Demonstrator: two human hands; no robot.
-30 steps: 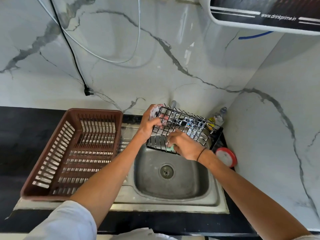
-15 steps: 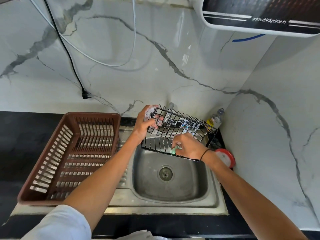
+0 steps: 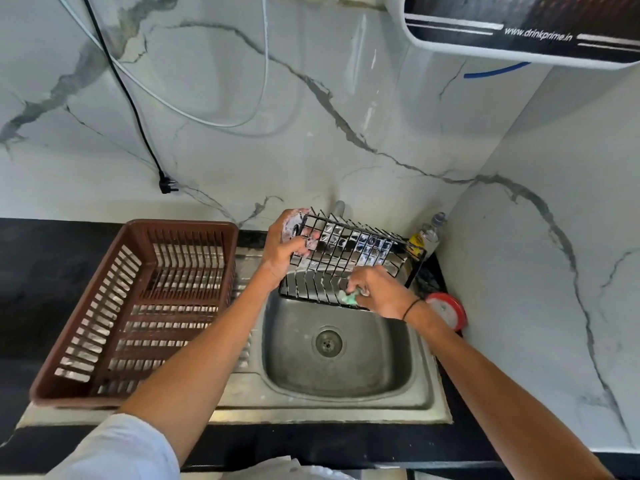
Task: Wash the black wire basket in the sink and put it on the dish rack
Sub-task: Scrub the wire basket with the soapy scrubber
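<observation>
Marble-veined walls rose behind a black tabletop (image 3: 41, 271), with the steel sink (image 3: 339, 355) as the centre of play. Over the sink's far edge hung the black wire basket (image 3: 346, 261), tilted and foamy — the left hand (image 3: 287, 244) curled tight round its left rim, soap on the knuckles. The right hand (image 3: 377, 292) pinched a green scrubber (image 3: 349, 296) against the basket's near wires. Scrubbing was the step in hand, by the look of it. Left of the sink waited the brown dish rack (image 3: 138, 306) — unused so far. Next, I'd judge, came a rinse to clear the suds, then a lift leftward into that rack.
</observation>
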